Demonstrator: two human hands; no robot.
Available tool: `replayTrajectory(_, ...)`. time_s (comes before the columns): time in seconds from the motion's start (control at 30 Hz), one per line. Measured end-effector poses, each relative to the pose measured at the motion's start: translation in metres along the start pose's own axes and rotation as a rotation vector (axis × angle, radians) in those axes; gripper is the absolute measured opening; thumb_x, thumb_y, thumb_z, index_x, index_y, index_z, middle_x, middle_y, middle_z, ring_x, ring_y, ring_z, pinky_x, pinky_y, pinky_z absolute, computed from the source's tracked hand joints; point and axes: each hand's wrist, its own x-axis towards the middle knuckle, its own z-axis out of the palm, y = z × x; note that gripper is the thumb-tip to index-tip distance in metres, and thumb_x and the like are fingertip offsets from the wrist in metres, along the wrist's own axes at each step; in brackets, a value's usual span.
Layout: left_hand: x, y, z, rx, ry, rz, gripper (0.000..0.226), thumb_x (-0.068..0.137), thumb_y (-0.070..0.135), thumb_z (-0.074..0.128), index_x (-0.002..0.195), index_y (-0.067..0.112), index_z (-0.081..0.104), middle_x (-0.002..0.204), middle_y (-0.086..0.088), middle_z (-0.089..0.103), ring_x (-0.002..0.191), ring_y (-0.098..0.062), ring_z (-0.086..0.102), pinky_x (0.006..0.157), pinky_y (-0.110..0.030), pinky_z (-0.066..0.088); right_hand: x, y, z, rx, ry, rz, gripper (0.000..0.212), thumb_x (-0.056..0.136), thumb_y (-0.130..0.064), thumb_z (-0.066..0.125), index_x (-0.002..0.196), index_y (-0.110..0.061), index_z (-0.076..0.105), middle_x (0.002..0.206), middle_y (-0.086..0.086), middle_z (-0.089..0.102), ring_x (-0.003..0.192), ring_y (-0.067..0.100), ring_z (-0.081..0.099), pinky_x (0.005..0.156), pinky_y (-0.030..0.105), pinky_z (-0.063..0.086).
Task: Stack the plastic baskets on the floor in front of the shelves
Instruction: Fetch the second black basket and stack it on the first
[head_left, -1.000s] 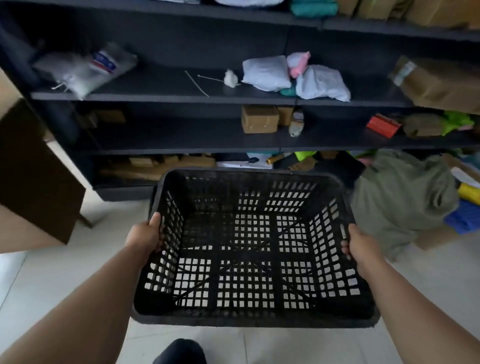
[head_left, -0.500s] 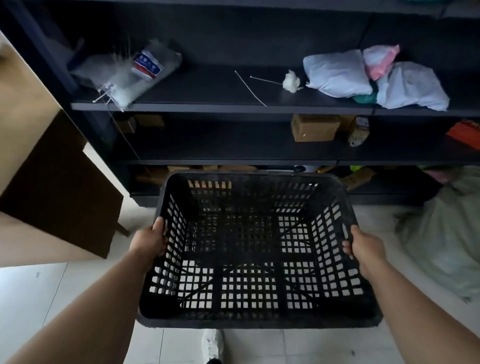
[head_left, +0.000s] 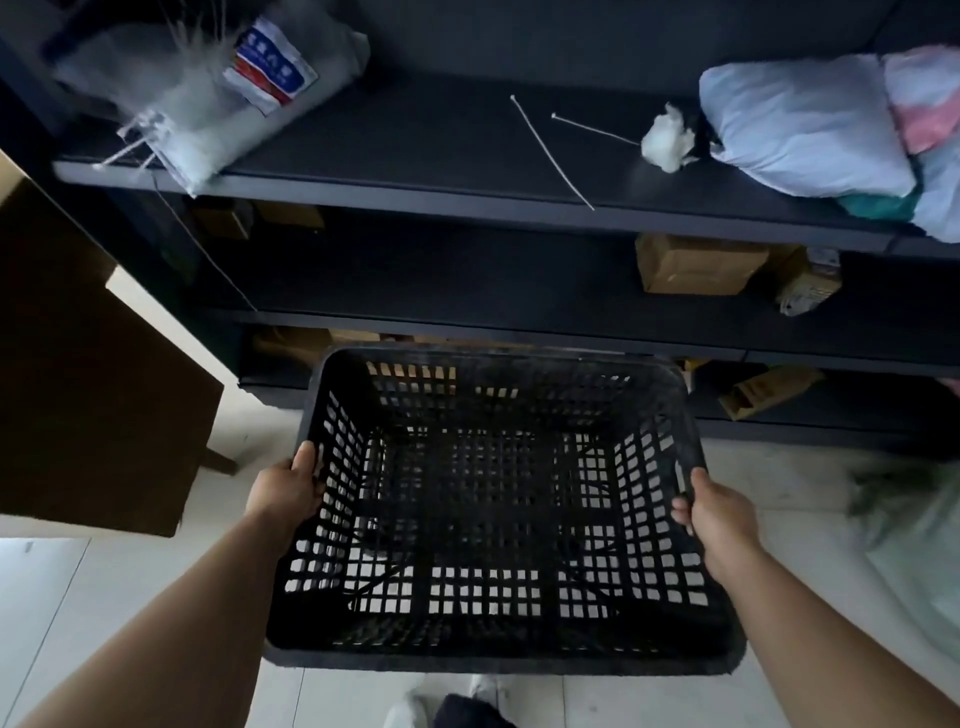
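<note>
I hold a black plastic basket (head_left: 498, 660) with slotted walls and floor, level and above the pale tiled floor, in front of the dark shelves (head_left: 467, 202). My left hand (head_left: 288, 488) grips its left rim with the thumb over the edge. My right hand (head_left: 719, 512) grips its right rim the same way. The basket has nothing in it. No other basket shows in the view.
A brown cardboard panel (head_left: 98, 395) leans at the left. A white sack (head_left: 208, 98) and pale bags (head_left: 800, 124) lie on the upper shelf, cardboard boxes (head_left: 696, 262) on the one below. A greenish bag (head_left: 914, 530) lies on the floor at right. My shoe (head_left: 467, 706) is below the basket.
The view and the basket have shifted left along the shelves, and closer to them. The greenish bag has slid to the right edge. Both hands keep the same grip.
</note>
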Motion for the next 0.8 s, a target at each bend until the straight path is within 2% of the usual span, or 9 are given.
replayTrajectory(0.1, 0.03, -0.003, 0.017, -0.012, 0.005, -0.005, 0.074, 0.082, 0.064, 0.042, 0.101, -0.005, 0.062, 0.078, -0.023, 0.063, 0.065, -0.039, 0.058, 0.073, -0.048, 0.051, 0.028, -0.004, 0.022, -0.01, -0.017, -0.016, 0.027, 0.099, -0.036, 0.047, 0.098, -0.013, 0.06, 0.077, 0.006, 0.066, 0.07, 0.019, 0.061, 0.082, 0.042, 0.048)
replayTrajectory(0.2, 0.058, -0.004, 0.036, -0.021, -0.001, -0.029, 0.074, 0.083, 0.063, 0.043, 0.102, -0.007, 0.061, 0.1, -0.038, 0.063, 0.082, -0.051, 0.061, 0.07, -0.045, 0.05, 0.061, -0.005, 0.047, -0.021, -0.03, -0.016, 0.027, 0.098, -0.036, 0.047, 0.1, -0.012, 0.061, 0.075, 0.006, 0.066, 0.069, 0.019, 0.061, 0.085, 0.043, 0.047)
replayTrajectory(0.23, 0.066, -0.002, 0.041, -0.027, -0.02, -0.038, 0.069, 0.091, 0.054, 0.042, 0.107, -0.012, 0.058, 0.108, -0.041, 0.059, 0.08, -0.048, 0.059, 0.065, -0.039, 0.047, 0.071, -0.005, 0.055, -0.023, -0.032, -0.015, 0.029, 0.098, -0.037, 0.048, 0.1, -0.011, 0.062, 0.074, 0.006, 0.065, 0.068, 0.019, 0.061, 0.081, 0.042, 0.046)
replayTrajectory(0.3, 0.081, -0.002, 0.05, -0.021, -0.045, -0.045, 0.06, 0.1, 0.037, 0.039, 0.114, -0.02, 0.05, 0.113, -0.045, 0.055, 0.068, -0.031, 0.053, 0.055, -0.028, 0.04, 0.089, -0.004, 0.07, -0.032, -0.031, -0.011, 0.031, 0.098, -0.037, 0.048, 0.101, -0.01, 0.062, 0.073, 0.006, 0.065, 0.067, 0.02, 0.061, 0.074, 0.039, 0.045)
replayTrajectory(0.37, 0.097, -0.005, 0.059, -0.039, -0.046, -0.059, 0.057, 0.101, 0.033, 0.038, 0.115, -0.021, 0.049, 0.096, -0.042, 0.057, 0.057, -0.022, 0.047, 0.051, -0.023, 0.039, 0.104, -0.004, 0.084, -0.032, -0.029, 0.002, 0.03, 0.098, -0.037, 0.049, 0.098, -0.01, 0.062, 0.073, 0.006, 0.065, 0.068, 0.02, 0.062, 0.074, 0.038, 0.045)
replayTrajectory(0.47, 0.117, -0.007, 0.068, -0.049, -0.03, -0.073, 0.051, 0.1, 0.033, 0.04, 0.107, -0.016, 0.052, 0.071, -0.015, 0.054, 0.055, -0.021, 0.047, 0.05, -0.02, 0.046, 0.119, -0.004, 0.101, -0.027, -0.032, 0.014, 0.027, 0.098, -0.036, 0.049, 0.096, -0.012, 0.06, 0.075, 0.006, 0.066, 0.07, 0.021, 0.063, 0.08, 0.04, 0.046)
replayTrajectory(0.57, 0.134, -0.009, 0.076, -0.037, -0.014, -0.066, 0.046, 0.099, 0.034, 0.043, 0.105, -0.01, 0.056, 0.07, -0.013, 0.056, 0.054, -0.024, 0.047, 0.055, -0.03, 0.045, 0.126, -0.004, 0.112, -0.021, -0.023, 0.02, 0.021, 0.098, -0.036, 0.048, 0.097, -0.016, 0.055, 0.076, 0.006, 0.065, 0.077, 0.023, 0.063, 0.084, 0.038, 0.045)
replayTrajectory(0.67, 0.144, -0.009, 0.085, -0.069, -0.023, -0.08, 0.04, 0.099, 0.035, 0.041, 0.1, -0.002, 0.056, 0.069, -0.01, 0.054, 0.053, -0.021, 0.046, 0.037, -0.016, 0.043, 0.133, -0.002, 0.119, -0.032, -0.014, 0.017, 0.021, 0.098, -0.036, 0.048, 0.098, -0.016, 0.056, 0.076, 0.006, 0.066, 0.073, 0.021, 0.063, 0.088, 0.041, 0.048)
replayTrajectory(0.8, 0.152, -0.013, 0.09, -0.102, -0.031, -0.101, 0.042, 0.099, 0.039, 0.038, 0.104, 0.001, 0.056, 0.068, -0.008, 0.054, 0.049, -0.016, 0.048, 0.033, -0.012, 0.04, 0.14, 0.001, 0.127, -0.064, -0.006, 0.017, 0.032, 0.098, -0.037, 0.048, 0.106, -0.009, 0.061, 0.076, 0.005, 0.066, 0.071, 0.019, 0.062, 0.081, 0.039, 0.047)
